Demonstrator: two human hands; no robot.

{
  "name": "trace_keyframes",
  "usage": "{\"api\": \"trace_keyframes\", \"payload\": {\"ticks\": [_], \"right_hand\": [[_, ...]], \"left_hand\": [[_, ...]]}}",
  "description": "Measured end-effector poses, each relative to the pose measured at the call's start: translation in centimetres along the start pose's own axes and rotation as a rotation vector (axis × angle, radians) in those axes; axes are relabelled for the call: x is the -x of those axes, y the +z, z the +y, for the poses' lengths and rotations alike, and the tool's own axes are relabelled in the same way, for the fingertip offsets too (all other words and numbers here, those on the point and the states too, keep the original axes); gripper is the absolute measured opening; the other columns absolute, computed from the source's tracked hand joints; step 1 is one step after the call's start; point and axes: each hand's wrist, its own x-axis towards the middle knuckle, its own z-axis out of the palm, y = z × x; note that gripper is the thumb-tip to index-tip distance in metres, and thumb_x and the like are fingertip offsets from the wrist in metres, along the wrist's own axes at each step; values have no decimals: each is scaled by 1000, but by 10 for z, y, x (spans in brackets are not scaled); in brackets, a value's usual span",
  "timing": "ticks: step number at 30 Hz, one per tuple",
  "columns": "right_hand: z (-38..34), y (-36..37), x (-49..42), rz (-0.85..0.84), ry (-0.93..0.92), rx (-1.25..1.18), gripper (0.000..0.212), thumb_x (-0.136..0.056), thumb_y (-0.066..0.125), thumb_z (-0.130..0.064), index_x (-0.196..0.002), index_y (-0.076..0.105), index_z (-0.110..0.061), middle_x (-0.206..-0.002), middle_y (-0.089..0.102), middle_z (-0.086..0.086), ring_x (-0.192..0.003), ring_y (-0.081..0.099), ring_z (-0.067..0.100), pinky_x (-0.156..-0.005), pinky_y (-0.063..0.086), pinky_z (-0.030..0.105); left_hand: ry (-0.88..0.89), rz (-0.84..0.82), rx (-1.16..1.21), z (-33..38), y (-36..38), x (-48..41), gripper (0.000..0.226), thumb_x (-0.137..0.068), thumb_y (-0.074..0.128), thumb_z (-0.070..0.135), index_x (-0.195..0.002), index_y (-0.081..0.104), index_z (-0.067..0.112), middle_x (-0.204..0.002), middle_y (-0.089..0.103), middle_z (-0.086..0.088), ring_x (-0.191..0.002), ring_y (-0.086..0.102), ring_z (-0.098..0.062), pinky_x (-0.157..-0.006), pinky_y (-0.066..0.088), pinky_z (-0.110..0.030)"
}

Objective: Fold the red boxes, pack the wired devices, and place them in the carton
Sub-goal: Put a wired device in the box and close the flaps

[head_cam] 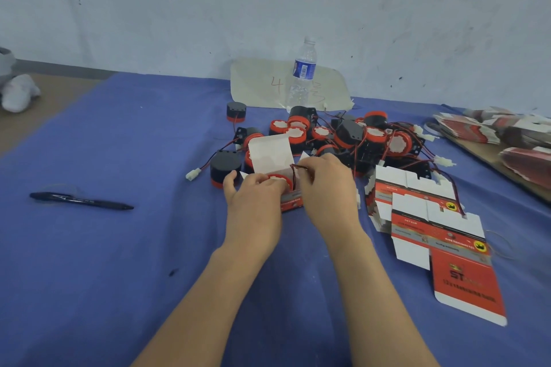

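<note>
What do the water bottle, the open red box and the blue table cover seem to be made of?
Water bottle: clear glossy plastic, see-through. Open red box: thin printed cardboard, white inside, creased flaps. Blue table cover: probably matte fabric; it wrinkles softly.

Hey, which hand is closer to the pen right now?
Left. The left hand grips the box, with the pen lying apart to its left; the right hand, pinching the wire, is on the box's far side from the pen.
</note>
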Motion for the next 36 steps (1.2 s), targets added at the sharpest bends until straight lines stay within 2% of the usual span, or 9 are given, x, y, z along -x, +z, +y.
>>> {"api": "trace_keyframes", "payload": {"ticks": [5,9,15,20,25,28,30,33,36], "right_hand": [[-7,1,4,-36,3,61,23,-98,49,-28,-106,66,-16,-102,62,1,-78,50,13,-58,35,22],[-13,1,4,-59,51,54,20,-97,49,-29,-105,64,-17,-93,68,1,-75,56,17,-57,40,27],[-16,7,3,-28,35,-45,15,-97,50,-22,-101,62,-14,-94,64,3,-81,57,18,-71,49,34],[-6,15,-5,-4,84,-80,21,-94,55,-34,-90,57,-13,-90,53,-1,-77,48,14,-63,33,24],[10,21,-7,-15,112,9,25,-95,54,-34,-87,63,-12,-89,60,2,-80,55,18,-63,42,29],[11,24,-5,-13,89,25,21,-94,54,-27,-85,62,-10,-91,57,3,-86,51,19,-65,37,28],[12,24,-3,-8,79,11,14,-94,55,-23,-85,55,-12,-87,57,3,-82,52,21,-61,36,29],[11,24,-1,1,63,-43,15,-94,54,-18,-103,42,-17,-74,56,2,-71,57,25,-52,41,37],[13,24,-1,-16,53,-51,44,-95,51,-15,-137,38,-18,-83,64,6,-79,60,25,-61,48,40]], "left_hand": [[9,8,19,1,0,1,34,-92,47,10,-111,61,34,-117,61,19,-122,42,-8,-112,3,-42],[4,27,36,1,1,1,28,-90,47,9,-97,61,32,-102,63,16,-113,46,-11,-113,9,-43],[-3,4,41,1,1,1,33,-93,47,13,-113,61,34,-120,61,17,-123,40,-9,-113,3,-42],[1,-21,44,1,1,1,37,-95,45,12,-121,59,34,-126,59,14,-127,37,-10,-114,6,-41],[-1,-1,31,-2,3,1,39,-92,48,9,-120,59,34,-124,60,12,-126,38,-11,-111,5,-37],[2,10,36,-2,3,1,37,-93,48,10,-118,61,33,-122,62,12,-125,39,-12,-110,5,-37],[2,13,41,-2,3,2,36,-92,48,10,-116,61,33,-121,62,12,-125,40,-11,-111,5,-37],[3,14,45,-2,3,1,37,-92,49,9,-117,61,33,-122,61,12,-126,39,-11,-111,4,-37],[2,11,48,-2,3,2,37,-93,48,9,-118,61,33,-123,61,12,-127,38,-10,-112,3,-36]]}}
